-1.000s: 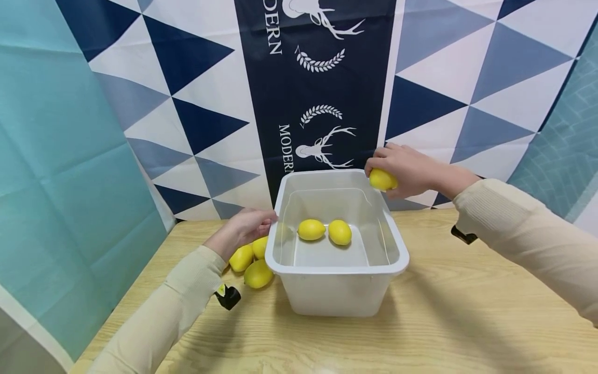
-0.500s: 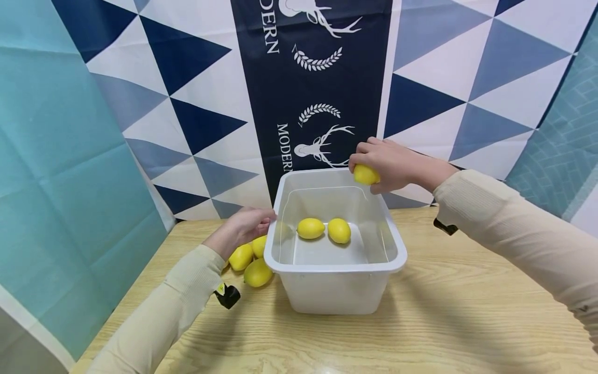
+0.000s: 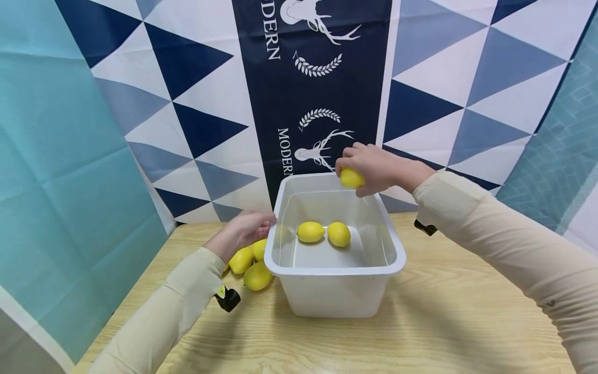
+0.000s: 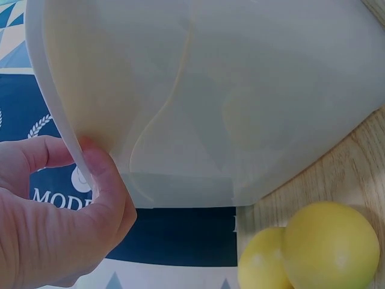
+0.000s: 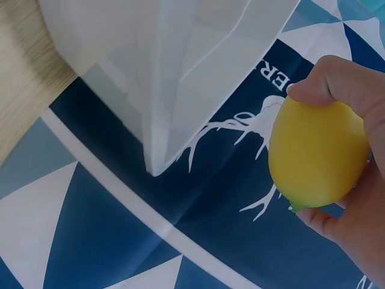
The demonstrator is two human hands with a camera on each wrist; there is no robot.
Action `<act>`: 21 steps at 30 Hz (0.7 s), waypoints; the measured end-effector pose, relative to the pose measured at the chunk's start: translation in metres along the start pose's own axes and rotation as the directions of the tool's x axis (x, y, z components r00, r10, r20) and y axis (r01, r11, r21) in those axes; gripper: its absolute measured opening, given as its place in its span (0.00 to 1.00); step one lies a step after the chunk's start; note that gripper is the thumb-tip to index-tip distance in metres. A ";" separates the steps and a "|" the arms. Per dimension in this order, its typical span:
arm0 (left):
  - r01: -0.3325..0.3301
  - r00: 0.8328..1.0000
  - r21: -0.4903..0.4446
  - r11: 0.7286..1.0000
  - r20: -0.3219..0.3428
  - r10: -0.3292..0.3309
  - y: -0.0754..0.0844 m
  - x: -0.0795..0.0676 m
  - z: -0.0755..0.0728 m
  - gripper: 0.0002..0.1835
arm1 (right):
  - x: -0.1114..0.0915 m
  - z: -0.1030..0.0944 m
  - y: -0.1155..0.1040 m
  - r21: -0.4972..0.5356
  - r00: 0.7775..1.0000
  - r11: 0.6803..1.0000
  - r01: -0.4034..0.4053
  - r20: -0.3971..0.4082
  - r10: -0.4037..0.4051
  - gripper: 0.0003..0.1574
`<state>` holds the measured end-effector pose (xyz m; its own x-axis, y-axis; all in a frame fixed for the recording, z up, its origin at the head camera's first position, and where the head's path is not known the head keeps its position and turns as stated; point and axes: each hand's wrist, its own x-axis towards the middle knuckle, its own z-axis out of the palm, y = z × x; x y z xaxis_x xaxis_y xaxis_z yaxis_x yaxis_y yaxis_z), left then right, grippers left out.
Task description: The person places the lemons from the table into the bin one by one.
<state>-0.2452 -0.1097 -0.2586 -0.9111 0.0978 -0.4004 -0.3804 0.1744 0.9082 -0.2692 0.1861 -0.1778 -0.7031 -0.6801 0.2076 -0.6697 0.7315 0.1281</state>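
My right hand (image 3: 376,166) grips a yellow lemon (image 3: 351,178) above the far right rim of a white plastic bin (image 3: 334,293). In the right wrist view, thumb and fingers curl round that lemon (image 5: 319,153), whose green tip points down. On the bin's left rim, my left hand (image 3: 245,228) pinches the edge; the left wrist view has its thumb and fingers on either side of the rim (image 4: 57,114). Inside the bin lie two lemons, a left one (image 3: 310,232) and a right one (image 3: 339,235), close together on the bottom.
Several lemons (image 3: 258,276) lie on the wooden table (image 3: 444,317) left of the bin, partly hidden by the left hand and the bin. A patterned cloth (image 3: 205,171) hangs directly behind the table. Teal cloth (image 3: 70,171) hangs at the left side.
My right hand has carried its lemon leftward, from beside the bin's far right corner to over its far rim. The left hand stays on the rim.
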 end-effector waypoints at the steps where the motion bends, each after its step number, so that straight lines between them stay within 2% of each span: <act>1: 0.002 1.000 0.000 1.000 0.000 -0.002 0.000 0.000 0.000 0.23 | 0.001 0.000 -0.002 0.004 1.000 1.000 -0.002 0.006 0.002 0.31; 10: -0.015 1.000 -0.002 1.000 0.014 0.015 -0.001 0.000 0.000 0.24 | 0.015 0.002 -0.011 0.006 0.999 1.000 -0.011 0.046 0.010 0.30; 21: -0.017 1.000 0.000 1.000 0.010 0.017 -0.001 -0.001 0.000 0.24 | 0.029 0.006 -0.016 0.058 0.996 0.997 -0.045 0.079 0.040 0.30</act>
<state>-0.2437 -0.1102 -0.2593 -0.9157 0.1107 -0.3863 -0.3650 0.1727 0.9148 -0.2804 0.1548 -0.1801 -0.7461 -0.6520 0.1349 -0.6504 0.7571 0.0623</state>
